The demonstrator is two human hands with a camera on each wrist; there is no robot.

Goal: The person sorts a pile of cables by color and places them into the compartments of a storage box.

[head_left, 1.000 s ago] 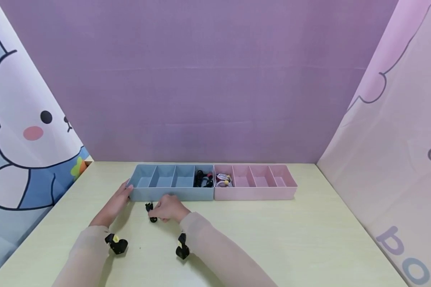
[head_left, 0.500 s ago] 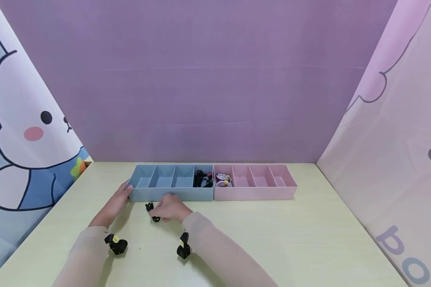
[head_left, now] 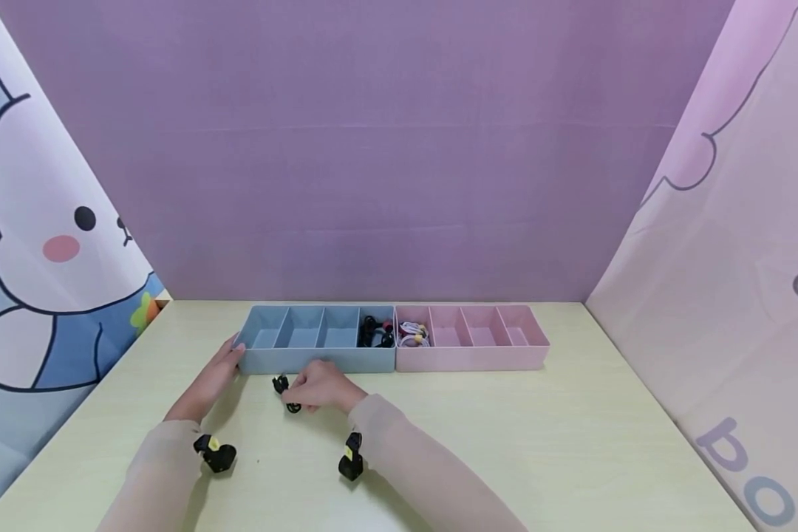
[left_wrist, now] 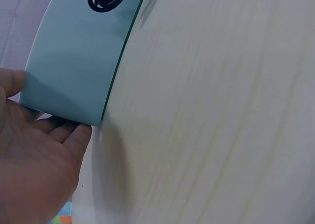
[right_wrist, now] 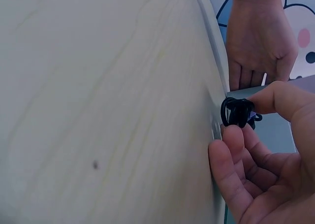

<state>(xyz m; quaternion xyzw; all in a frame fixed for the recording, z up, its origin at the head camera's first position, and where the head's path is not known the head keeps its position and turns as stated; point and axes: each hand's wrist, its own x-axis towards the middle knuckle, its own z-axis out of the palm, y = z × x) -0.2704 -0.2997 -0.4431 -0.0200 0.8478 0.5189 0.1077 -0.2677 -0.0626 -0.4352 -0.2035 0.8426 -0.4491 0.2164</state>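
My right hand (head_left: 326,386) pinches a small coiled black cable (head_left: 281,384) between thumb and fingertips, in front of the blue divided box (head_left: 319,361). In the right wrist view the cable's loops (right_wrist: 238,112) stick out beyond the fingers. My left hand (head_left: 218,372) rests against the left end of the blue box. In the left wrist view, its thumb (left_wrist: 12,81) lies at the rim and its fairly straight fingers touch the end wall. Inside the box, the rightmost compartment holds black cables (head_left: 376,332).
A pink divided box (head_left: 472,360) stands against the right end of the blue one, with white cables (head_left: 414,335) in its leftmost compartment. Both boxes stand near the back of the pale table (head_left: 572,443), before a purple backdrop (head_left: 399,148). Printed cloths hang at either side.
My right hand has shifted slightly to the right with the black cable in its fingers. The left hand and both boxes have stayed in place.
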